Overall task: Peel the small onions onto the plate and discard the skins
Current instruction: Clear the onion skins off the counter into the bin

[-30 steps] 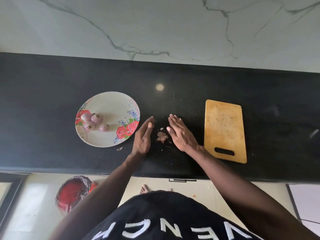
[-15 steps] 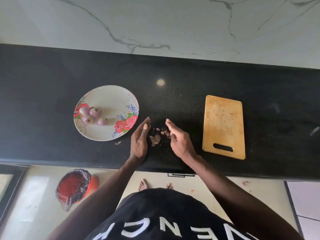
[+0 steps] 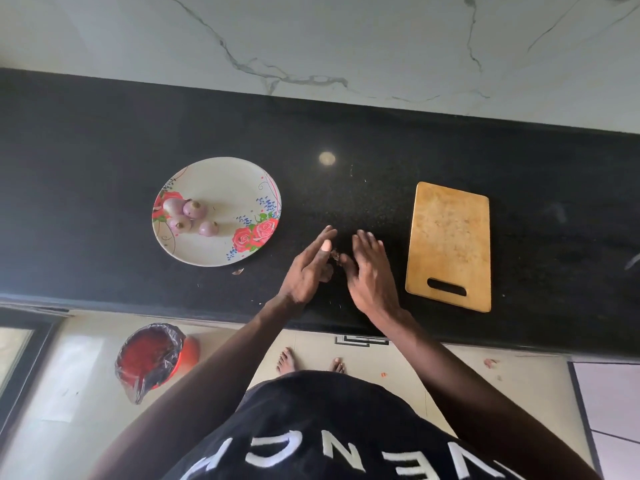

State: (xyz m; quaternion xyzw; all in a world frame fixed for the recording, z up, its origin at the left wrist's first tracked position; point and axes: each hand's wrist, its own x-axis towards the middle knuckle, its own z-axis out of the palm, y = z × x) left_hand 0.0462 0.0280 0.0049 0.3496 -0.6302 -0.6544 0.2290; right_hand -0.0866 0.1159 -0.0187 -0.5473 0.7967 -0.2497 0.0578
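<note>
Peeling looks done: four onions (image 3: 189, 216) on plate (image 3: 221, 252), we cup skins (image 3: 333, 255) on table (image 3: 346, 188), left hand (image 3: 304, 271) and right hand (image 3: 369, 275) grips released, bin (image 3: 152, 358) next.

The hands (image 3: 341, 268) mostly hide the onion skins (image 3: 334, 254) between them.

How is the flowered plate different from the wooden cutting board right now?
The plate is round, cream with red roses; the cutting board is rectangular, plain wood with a handle slot. The plate holds four peeled onions; the cutting board holds nothing. The plate lies beyond the left hand, the cutting board beyond the right hand. Both lie flat on the black counter.
</note>
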